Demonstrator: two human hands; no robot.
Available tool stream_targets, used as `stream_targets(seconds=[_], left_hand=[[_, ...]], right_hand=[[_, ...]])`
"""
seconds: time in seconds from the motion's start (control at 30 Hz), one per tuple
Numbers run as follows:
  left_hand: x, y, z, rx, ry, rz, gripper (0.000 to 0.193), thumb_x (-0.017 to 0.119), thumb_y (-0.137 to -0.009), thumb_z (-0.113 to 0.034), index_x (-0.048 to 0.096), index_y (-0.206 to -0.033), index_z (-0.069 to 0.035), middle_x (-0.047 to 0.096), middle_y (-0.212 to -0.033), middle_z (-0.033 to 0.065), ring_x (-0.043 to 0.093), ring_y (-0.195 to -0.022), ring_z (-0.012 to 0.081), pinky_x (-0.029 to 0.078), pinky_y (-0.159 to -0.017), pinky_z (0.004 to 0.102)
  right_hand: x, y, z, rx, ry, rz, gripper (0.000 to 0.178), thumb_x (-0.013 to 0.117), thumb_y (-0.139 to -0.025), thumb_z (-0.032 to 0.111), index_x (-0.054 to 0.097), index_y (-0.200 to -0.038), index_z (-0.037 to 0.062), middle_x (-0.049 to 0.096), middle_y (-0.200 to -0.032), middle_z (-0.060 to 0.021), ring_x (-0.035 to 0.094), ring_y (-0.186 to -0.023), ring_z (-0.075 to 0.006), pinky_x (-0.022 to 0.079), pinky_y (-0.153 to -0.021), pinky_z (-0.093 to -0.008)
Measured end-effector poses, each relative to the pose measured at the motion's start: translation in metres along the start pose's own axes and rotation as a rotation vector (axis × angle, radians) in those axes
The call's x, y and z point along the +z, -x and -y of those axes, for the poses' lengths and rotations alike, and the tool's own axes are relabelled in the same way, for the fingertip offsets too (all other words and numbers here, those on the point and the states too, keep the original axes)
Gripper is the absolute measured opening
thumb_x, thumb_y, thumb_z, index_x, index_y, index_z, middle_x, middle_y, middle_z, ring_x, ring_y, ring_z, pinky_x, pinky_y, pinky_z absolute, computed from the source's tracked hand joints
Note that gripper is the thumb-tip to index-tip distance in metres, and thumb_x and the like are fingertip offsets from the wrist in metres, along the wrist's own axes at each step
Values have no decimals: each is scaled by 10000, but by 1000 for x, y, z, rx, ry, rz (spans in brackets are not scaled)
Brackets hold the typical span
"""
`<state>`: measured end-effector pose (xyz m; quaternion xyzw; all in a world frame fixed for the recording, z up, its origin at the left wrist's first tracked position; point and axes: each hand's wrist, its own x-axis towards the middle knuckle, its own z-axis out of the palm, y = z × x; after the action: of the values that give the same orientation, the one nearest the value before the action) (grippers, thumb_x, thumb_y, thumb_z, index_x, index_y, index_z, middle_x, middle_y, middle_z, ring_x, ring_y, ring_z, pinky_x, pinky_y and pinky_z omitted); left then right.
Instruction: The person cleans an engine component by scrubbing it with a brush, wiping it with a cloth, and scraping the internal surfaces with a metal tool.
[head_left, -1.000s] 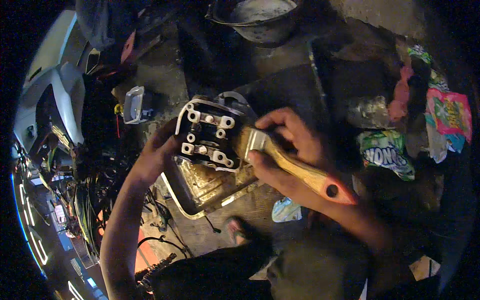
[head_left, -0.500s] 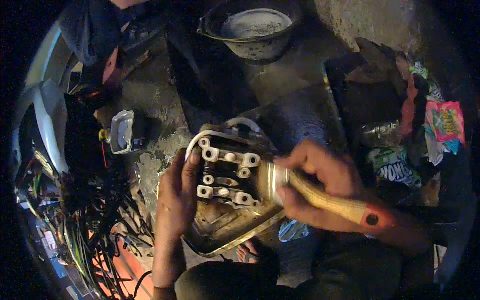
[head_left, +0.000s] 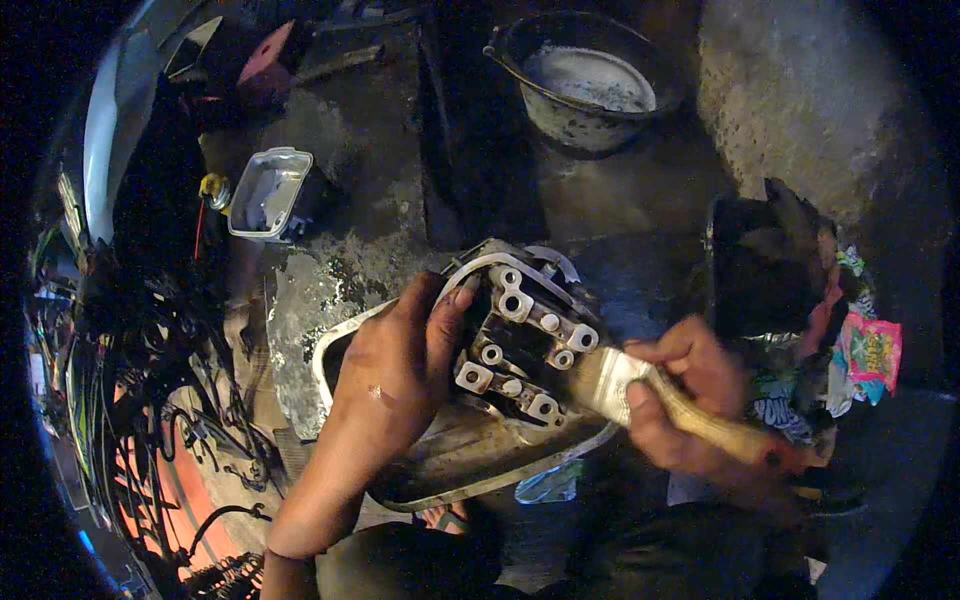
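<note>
Engine part (head_left: 522,346): L hand (head_left: 392,368) grips edge, R hand (head_left: 672,442) holds brush (head_left: 622,386) nr opp. edge

Around the metal engine part (head_left: 520,348), the roomiest approach is at 12 to 1 o'clock, over dark floor (head_left: 590,205) as far as the bucket (head_left: 565,125). A hand could also pass at 11 o'clock, clear of the clear plastic container (head_left: 270,192), which sits farther out at 10. The left fingers (head_left: 445,325) block 9 o'clock, and a tangle of cables (head_left: 190,345) crowds the space well beyond. From 3 to 4 o'clock the brush (head_left: 615,385) and right fingers (head_left: 690,350) close off that side. Underneath, the tray (head_left: 322,365) raises its rim toward 6 o'clock; the person's thighs (head_left: 410,560) obstruct 5 and 7.
</note>
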<state>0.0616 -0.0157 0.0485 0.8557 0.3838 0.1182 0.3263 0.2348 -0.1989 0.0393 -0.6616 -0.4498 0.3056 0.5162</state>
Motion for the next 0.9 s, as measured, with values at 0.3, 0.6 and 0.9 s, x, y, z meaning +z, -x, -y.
stream_targets(seconds=[0.3,0.6,0.9], left_hand=[[4,-1,-3,125,-131,-70,344,501,-995,-309,567,-1092,15,646,-794,279,632,-765,464,492,-675,527],[2,0,-1,8,-75,33,396,454,-1006,-380,564,-1065,-4,641,-768,280,630,-762,464,496,-678,533],[8,3,8,102,-121,-48,388,465,-1002,-364,572,-1080,1,648,-762,277,634,-740,463,500,-676,535]], right_hand=[[-3,10,3,84,110,62,213,635,-839,59,541,-1025,15,657,-927,-83,583,-801,-72,474,-692,-250],[1,9,1,170,36,51,165,642,-849,75,562,-993,57,628,-831,-38,579,-739,-95,479,-652,-267],[2,0,15,297,-124,34,176,564,-901,70,470,-1041,22,618,-953,-84,584,-773,-91,486,-683,-243]])
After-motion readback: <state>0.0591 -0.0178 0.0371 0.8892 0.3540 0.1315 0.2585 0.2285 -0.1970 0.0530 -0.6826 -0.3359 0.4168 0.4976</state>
